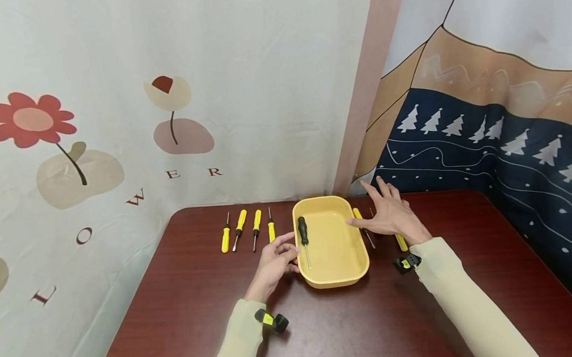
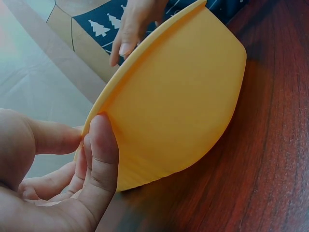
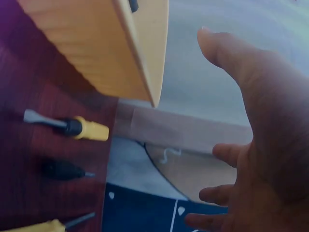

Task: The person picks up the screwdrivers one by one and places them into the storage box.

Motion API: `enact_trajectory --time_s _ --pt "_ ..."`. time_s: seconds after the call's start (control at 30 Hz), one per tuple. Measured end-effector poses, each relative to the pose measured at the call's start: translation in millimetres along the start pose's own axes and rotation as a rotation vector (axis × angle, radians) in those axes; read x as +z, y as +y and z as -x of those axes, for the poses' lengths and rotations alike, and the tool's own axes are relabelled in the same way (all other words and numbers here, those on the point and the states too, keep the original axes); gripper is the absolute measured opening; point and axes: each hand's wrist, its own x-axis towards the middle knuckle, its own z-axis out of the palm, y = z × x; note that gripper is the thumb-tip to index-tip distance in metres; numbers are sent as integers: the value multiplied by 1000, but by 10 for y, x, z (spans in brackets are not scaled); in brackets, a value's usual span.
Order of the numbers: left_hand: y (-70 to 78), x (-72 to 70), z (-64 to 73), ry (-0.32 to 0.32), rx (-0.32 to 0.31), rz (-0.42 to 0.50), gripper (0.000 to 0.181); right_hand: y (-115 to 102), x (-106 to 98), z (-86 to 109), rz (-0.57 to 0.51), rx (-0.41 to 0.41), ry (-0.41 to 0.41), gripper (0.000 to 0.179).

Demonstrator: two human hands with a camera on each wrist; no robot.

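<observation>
A yellow plastic tray (image 1: 337,245) stands on the table, and a black-handled screwdriver (image 1: 303,231) lies inside along its left wall. My left hand (image 1: 274,262) grips the tray's left rim. In the left wrist view, fingers (image 2: 103,140) press the outer wall while the thumb meets the rim. My right hand (image 1: 388,214) hovers over the right side of the tray, fingers spread and holding nothing. Under it lie a yellow-handled flat-blade screwdriver (image 3: 91,129), a dark-handled one (image 3: 63,170) and another with a yellow handle (image 3: 41,227).
Left of the tray, several yellow-handled screwdrivers lie in a row, among them one at the far left (image 1: 226,238) and one beside my left hand (image 1: 271,229). The dark red table (image 1: 186,308) meets a printed curtain (image 1: 265,121) at its back edge.
</observation>
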Motion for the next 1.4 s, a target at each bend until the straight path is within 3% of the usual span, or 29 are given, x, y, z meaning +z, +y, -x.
enact_trajectory --time_s 0.27,0.77,1.13,1.4 --pt "4 -1 -6 -1 2 12 50 175 4 47 -16 49 10 120" --pt "-5 -2 3 -8 0 8 51 456 54 103 -55 144 -52 129" --pt "4 -3 1 -14 -7 11 52 613 126 134 -68 162 -72 127" --pt "1 -7 5 -12 -8 6 52 690 200 138 -80 160 -72 116"
